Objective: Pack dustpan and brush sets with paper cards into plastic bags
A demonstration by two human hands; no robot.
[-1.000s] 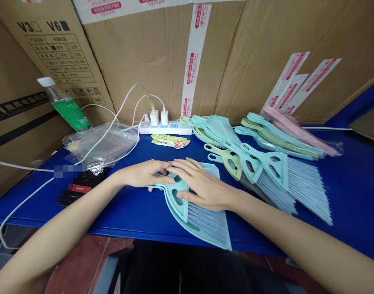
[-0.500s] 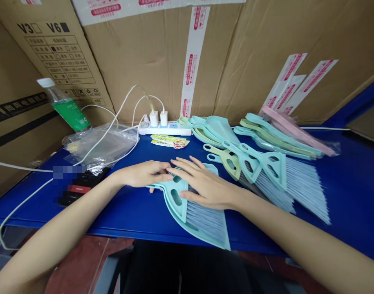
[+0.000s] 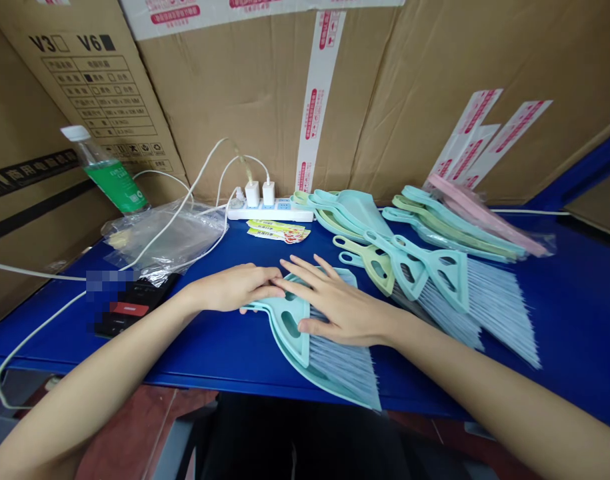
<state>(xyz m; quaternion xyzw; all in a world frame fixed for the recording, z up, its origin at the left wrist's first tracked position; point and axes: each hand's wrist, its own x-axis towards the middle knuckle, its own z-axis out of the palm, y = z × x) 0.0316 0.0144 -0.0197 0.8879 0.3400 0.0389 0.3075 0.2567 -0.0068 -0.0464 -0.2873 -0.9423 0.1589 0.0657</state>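
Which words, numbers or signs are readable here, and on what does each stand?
"V3": upper-left carton
"V6": same carton
"商用电脑机", last character unclear: far-left cardboard panel
Recycling sign, apparently: upper-left carton
Too small or blurred: carton's printed table, green bottle label, packing tape, packets, red label.

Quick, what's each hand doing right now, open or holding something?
Left hand: closed around the handle end of the pale-turquoise plastic dustpan and matching bristled brush; exact grip partly hidden.
Right hand: open and spread, palm down over the brush.
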